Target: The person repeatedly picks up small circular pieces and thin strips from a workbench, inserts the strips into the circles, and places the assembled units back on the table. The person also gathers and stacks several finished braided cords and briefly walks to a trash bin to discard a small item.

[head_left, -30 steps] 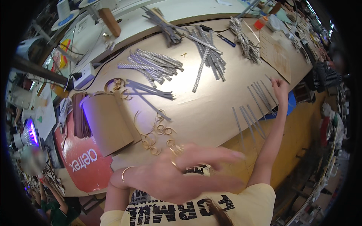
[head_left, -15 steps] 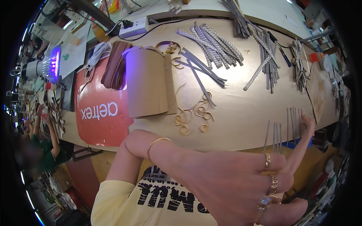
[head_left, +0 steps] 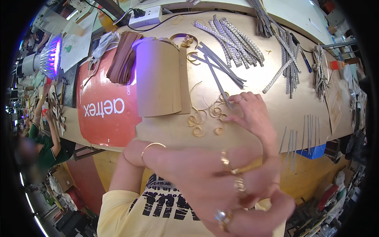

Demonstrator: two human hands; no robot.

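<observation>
My left hand (head_left: 233, 185) is large and blurred in the foreground, with rings and a thin bracelet. Its fingers are curled in, and whatever they may hold is hidden. Over the table, my right hand (head_left: 252, 112) is open, thumb and forefinger apart. Its fingertips are at the near end of a flat grey strip (head_left: 216, 81), beside thin curled tan strips (head_left: 199, 118). More grey strips (head_left: 227, 71) lie crossed just beyond.
Braided silver straps (head_left: 233, 41) and grey strip bundles (head_left: 291, 75) lie farther back. A curved brown sheet (head_left: 160, 79) and dark brown pieces (head_left: 122, 59) rest at a red board (head_left: 104, 128). Thin grey strips (head_left: 308, 128) stand at the front edge above a blue container (head_left: 316, 151).
My right hand has come from the thin strips at the table's right front edge leftward to the crossed grey strips. My left hand has shifted left, still curled.
</observation>
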